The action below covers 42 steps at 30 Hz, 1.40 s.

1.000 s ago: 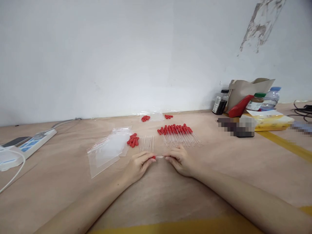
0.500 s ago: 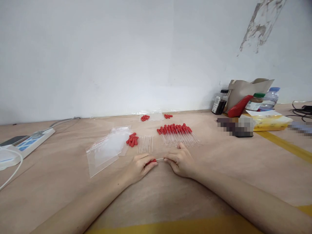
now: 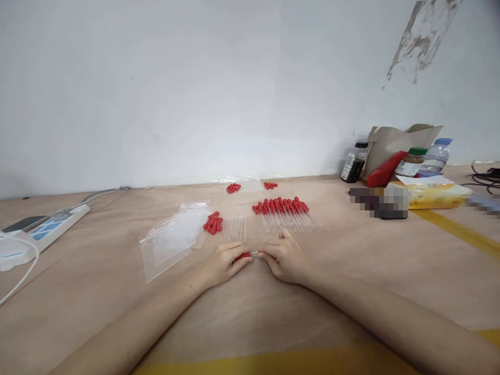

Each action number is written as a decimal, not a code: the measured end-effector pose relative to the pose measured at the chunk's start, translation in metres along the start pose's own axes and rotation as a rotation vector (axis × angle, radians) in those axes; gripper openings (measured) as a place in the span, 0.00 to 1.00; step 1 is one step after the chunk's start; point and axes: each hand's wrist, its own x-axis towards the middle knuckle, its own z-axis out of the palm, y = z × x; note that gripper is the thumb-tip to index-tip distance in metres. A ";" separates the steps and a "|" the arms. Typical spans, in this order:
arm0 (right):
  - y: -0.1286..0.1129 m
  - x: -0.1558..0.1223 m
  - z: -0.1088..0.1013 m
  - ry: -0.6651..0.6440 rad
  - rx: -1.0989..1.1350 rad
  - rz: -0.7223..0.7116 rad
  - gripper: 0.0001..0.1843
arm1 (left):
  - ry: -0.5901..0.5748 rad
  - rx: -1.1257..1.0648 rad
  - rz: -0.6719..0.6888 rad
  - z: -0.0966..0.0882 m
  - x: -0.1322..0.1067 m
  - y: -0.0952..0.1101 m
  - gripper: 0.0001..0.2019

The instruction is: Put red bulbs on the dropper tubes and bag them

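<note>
My left hand [image 3: 229, 260] is closed on a red rubber bulb [image 3: 244, 255], pinched between thumb and fingers. My right hand [image 3: 283, 256] pinches a thin clear glass dropper tube [image 3: 254, 254], whose visible end meets the bulb; how far it sits inside is hidden by my fingers. Just beyond my left hand lie several bare glass tubes [image 3: 234, 228] in a row. Left of them is a small pile of loose red bulbs [image 3: 213, 224]. Beyond my right hand, a row of droppers with red bulbs [image 3: 283, 208] lies with tips toward me.
Clear zip bags [image 3: 172, 237] lie to the left, near a power strip [image 3: 58, 229]. More red bulbs [image 3: 233, 188] sit by clear plastic at the wall. Bottles [image 3: 353, 164], a grey bag [image 3: 398, 143] and a yellow tissue pack [image 3: 433, 195] stand at the right.
My right hand has shifted slightly left, toward my left hand. Less of the glass tube shows between the hands now.
</note>
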 end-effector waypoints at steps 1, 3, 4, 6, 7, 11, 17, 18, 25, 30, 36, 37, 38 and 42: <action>-0.001 0.002 -0.001 0.001 -0.023 0.003 0.12 | 0.014 0.032 0.002 -0.002 0.002 -0.002 0.11; -0.002 0.005 -0.006 0.011 -0.084 0.007 0.13 | 0.068 0.140 0.001 -0.007 0.004 -0.006 0.11; -0.002 0.006 -0.008 0.019 -0.118 0.014 0.13 | 0.110 0.207 -0.009 -0.010 0.005 -0.008 0.12; 0.001 0.007 -0.015 0.042 -0.177 0.066 0.13 | 0.180 0.338 -0.068 -0.015 0.002 -0.015 0.22; 0.004 0.009 -0.019 0.060 -0.194 0.125 0.13 | 0.200 0.392 -0.115 -0.017 -0.001 -0.019 0.27; 0.024 0.020 -0.030 0.080 -0.139 0.473 0.12 | 0.198 0.500 -0.337 -0.020 -0.016 -0.038 0.26; 0.044 0.050 -0.014 0.037 -0.181 0.773 0.18 | 0.162 0.455 -0.505 -0.015 -0.023 -0.053 0.31; 0.044 0.054 -0.009 0.030 -0.203 0.790 0.19 | 0.155 0.451 -0.499 -0.015 -0.023 -0.053 0.31; 0.044 0.071 0.012 -0.042 -0.271 0.859 0.19 | 0.127 0.398 -0.501 -0.015 -0.023 -0.052 0.31; 0.046 0.073 0.016 -0.040 -0.298 0.830 0.18 | 0.125 0.359 -0.522 -0.014 -0.020 -0.053 0.31; 0.040 0.070 0.016 -0.002 -0.299 0.749 0.18 | 0.159 0.393 -0.508 -0.013 -0.014 -0.049 0.31; 0.036 0.071 0.016 0.005 -0.292 0.716 0.17 | 0.180 0.411 -0.497 -0.014 -0.013 -0.047 0.31; 0.032 0.071 0.017 0.003 -0.279 0.683 0.17 | 0.208 0.429 -0.493 -0.016 -0.013 -0.047 0.31; 0.014 0.078 0.022 -0.100 -0.227 0.618 0.17 | 0.301 0.457 -0.551 -0.023 -0.011 -0.049 0.22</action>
